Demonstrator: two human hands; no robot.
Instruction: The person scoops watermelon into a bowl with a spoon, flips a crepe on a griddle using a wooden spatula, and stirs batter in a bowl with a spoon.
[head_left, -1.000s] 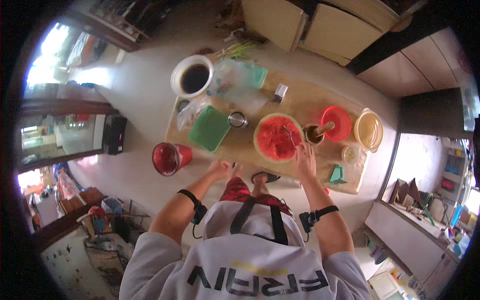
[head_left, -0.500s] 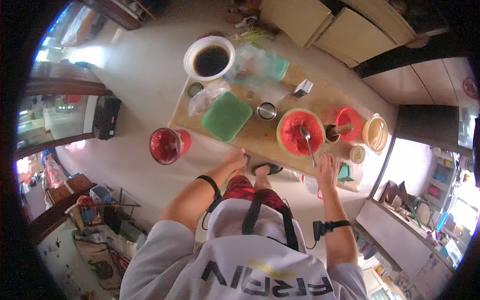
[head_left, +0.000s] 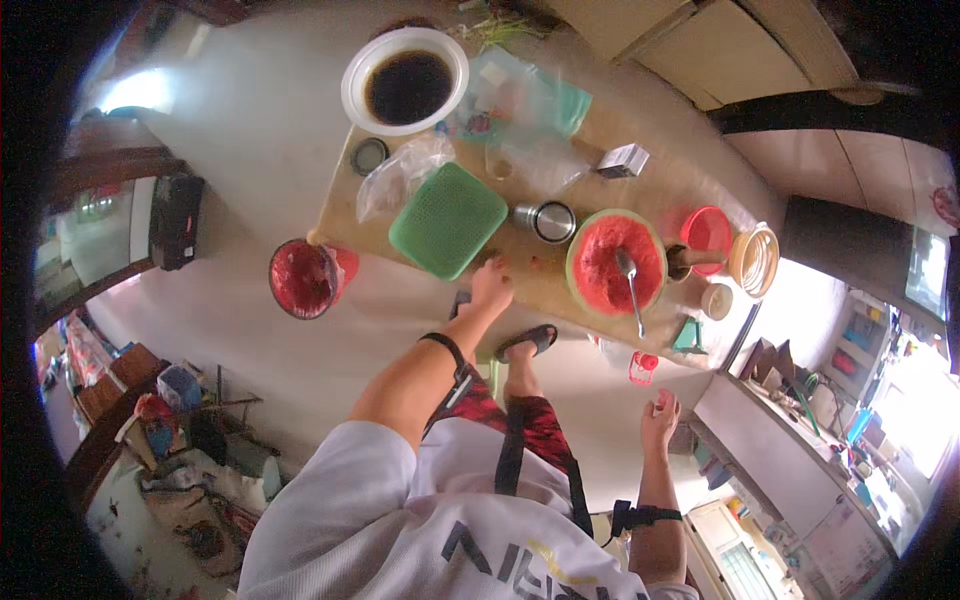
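Note:
My left hand is at the table's near edge, just right of a green square plastic lid or board. Its fingers are bent and bunched over the tabletop, too blurred to show whether they grip anything. My right hand is off the table, low on the right; its fingers are loosely curled and apart, with nothing visible in them. On the table a pale green bowl is filled with red mash. A metal spoon lies in it, handle over the near rim. A steel cup lies tipped beside it.
A white basin of dark liquid stands at the far left, near plastic bags and a small box. Right are a mortar with pestle, a red bowl and a yellow basket. A red bucket stands left of the table.
My right hand has left the table edge beside the bowl and pulled back toward me. My left hand has reached a little farther onto the table edge. The view has shifted.

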